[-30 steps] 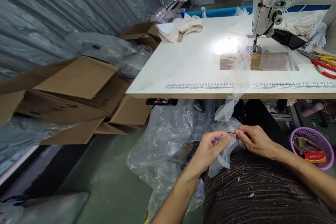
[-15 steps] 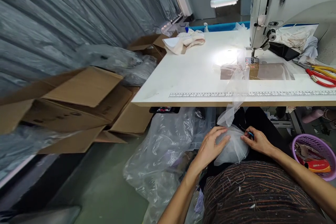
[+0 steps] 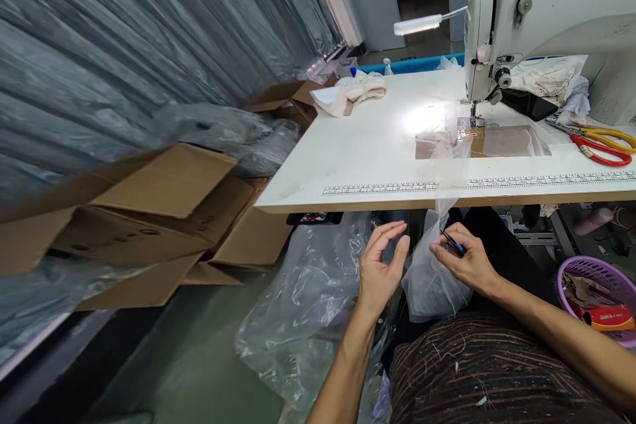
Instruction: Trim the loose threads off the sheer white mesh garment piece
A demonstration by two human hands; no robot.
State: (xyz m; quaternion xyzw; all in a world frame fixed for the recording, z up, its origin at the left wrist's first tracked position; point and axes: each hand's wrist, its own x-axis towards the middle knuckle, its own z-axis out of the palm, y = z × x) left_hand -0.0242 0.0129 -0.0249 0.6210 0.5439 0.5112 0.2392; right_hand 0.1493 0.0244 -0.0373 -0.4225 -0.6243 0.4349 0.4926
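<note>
White sheer fabric [image 3: 433, 278] hangs from the sewing machine [image 3: 479, 46] over the table's front edge and bunches above the lap. My right hand [image 3: 464, 255] is closed at its right side, thumb and forefinger pinching the cloth. Held in the same hand is a small blue-handled tool [image 3: 454, 244] with a dark pointed tip; its exact kind is unclear. My left hand [image 3: 382, 265] is open just left of the fabric, fingers curved and thumb apart, holding nothing. The upper end of the cloth lies beside the presser foot [image 3: 476, 120].
The white table [image 3: 368, 146] carries a printed ruler along its front. Red- and yellow-handled scissors [image 3: 596, 139] lie at right, beige cloth [image 3: 350, 93] at the back left. A purple basket [image 3: 561, 278] stands low at right. Cardboard boxes [image 3: 163, 179] and clear plastic [image 3: 298, 291] are at left.
My left hand has let go of the fabric and moved left and slightly up. My right hand has shifted left and up a little, now pinching the cloth. The fabric hangs longer.
</note>
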